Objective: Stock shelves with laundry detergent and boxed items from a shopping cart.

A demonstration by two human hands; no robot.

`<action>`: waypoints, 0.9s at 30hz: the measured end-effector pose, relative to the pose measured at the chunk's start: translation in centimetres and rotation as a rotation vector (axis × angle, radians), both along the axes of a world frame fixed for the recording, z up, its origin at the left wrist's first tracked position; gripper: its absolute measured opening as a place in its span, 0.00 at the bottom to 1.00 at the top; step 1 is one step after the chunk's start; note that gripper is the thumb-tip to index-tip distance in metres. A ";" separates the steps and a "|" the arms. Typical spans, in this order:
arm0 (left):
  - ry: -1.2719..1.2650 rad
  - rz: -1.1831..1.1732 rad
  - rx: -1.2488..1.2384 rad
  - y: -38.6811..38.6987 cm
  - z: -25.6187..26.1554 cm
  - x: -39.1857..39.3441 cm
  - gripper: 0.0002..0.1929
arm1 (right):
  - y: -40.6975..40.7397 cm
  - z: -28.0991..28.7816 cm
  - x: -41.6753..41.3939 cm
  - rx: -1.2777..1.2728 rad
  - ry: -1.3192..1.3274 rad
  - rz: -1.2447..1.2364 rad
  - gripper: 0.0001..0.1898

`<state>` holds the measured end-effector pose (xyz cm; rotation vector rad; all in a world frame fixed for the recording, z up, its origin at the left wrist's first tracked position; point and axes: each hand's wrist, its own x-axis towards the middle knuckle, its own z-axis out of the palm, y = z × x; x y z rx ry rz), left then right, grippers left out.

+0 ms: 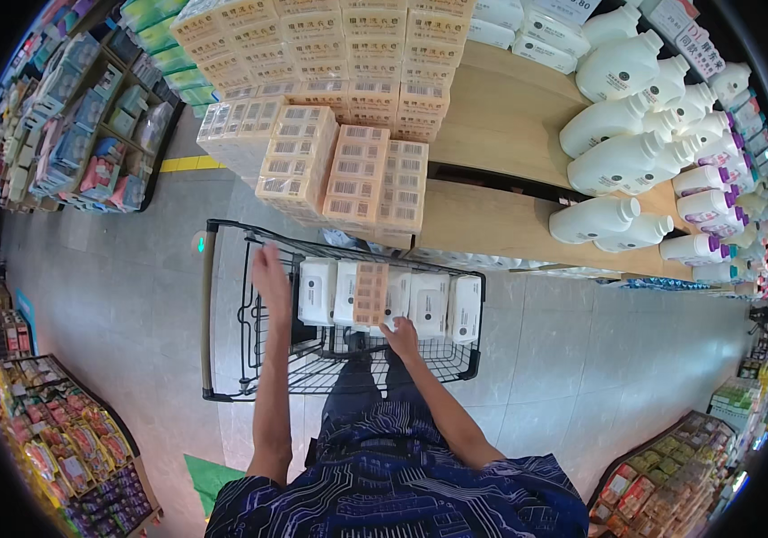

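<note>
Below me stands a black wire shopping cart (276,389). A row of several white plastic-wrapped packs (428,304) fills its far side. On top of them lies an orange multi-pack of laundry soap (370,294) with printed barcodes. My right hand (401,336) is at the lower right corner of this soap pack, thumb and finger apart; whether they touch it is hard to tell. Motion blurs my left hand (269,277), raised over the handle end of the cart with no object visible in it. The cart's handle bar (207,309) runs along its left side.
Stacked soap packs (300,155) rise just beyond the cart. To their right, a wooden shelf (492,225) carries white detergent jugs (616,161). Other displays stand at left (94,128), lower left (64,437) and lower right (660,471). Grey tiled floor (552,350) surrounds the cart.
</note>
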<state>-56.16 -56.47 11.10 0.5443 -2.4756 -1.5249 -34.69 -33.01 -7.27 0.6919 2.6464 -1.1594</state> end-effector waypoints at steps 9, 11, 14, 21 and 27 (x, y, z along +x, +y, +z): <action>-0.464 -0.436 -0.176 8.1 -21.6 14.2 0.33 | 1.1 -1.4 -2.8 -0.165 -0.212 0.063 0.31; -0.568 -0.642 -0.086 10.6 -19.3 13.0 0.32 | 1.7 -2.7 -1.7 -0.358 -0.152 -0.165 0.32; -0.518 -0.490 -0.086 8.6 -20.3 13.9 0.31 | -1.4 0.0 -3.4 -0.542 -0.173 -0.338 0.30; -0.573 -0.294 0.256 10.0 -18.1 13.2 0.34 | 1.0 4.4 -6.1 -0.934 -0.336 -0.516 0.30; -0.669 -0.462 0.183 9.9 -8.6 13.6 0.30 | 4.1 11.8 -2.4 -1.010 -0.313 -0.495 0.32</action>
